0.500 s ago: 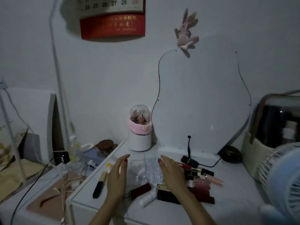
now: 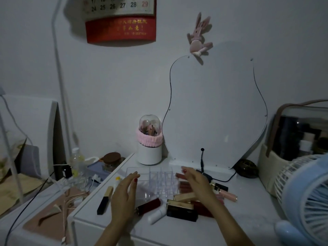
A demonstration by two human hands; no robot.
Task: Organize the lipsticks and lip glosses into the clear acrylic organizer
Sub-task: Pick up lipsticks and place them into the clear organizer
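Observation:
A clear acrylic organizer (image 2: 156, 180) with several empty slots stands on the white table between my hands. My left hand (image 2: 124, 196) hovers at its left side, fingers straight, holding nothing. My right hand (image 2: 197, 183) hovers at its right side, fingers relaxed, over a heap of lipsticks and lip glosses (image 2: 186, 187). Near the front lie a dark red lipstick (image 2: 149, 205), a white tube (image 2: 157, 214) and a black-and-gold lipstick case (image 2: 182, 211). A black-and-gold lipstick (image 2: 104, 201) lies left of my left hand. A pink lip gloss (image 2: 228, 194) lies at the right.
A white jar with a pink band (image 2: 149, 150) and a curvy mirror (image 2: 216, 110) stand behind the organizer. A blue fan (image 2: 305, 196) and a storage box (image 2: 300, 139) fill the right side. Cables and small items (image 2: 71, 189) clutter the lower surface at the left.
Both hands have stayed beside the organizer; the right hand shifted slightly back and to the right. Nothing was picked up.

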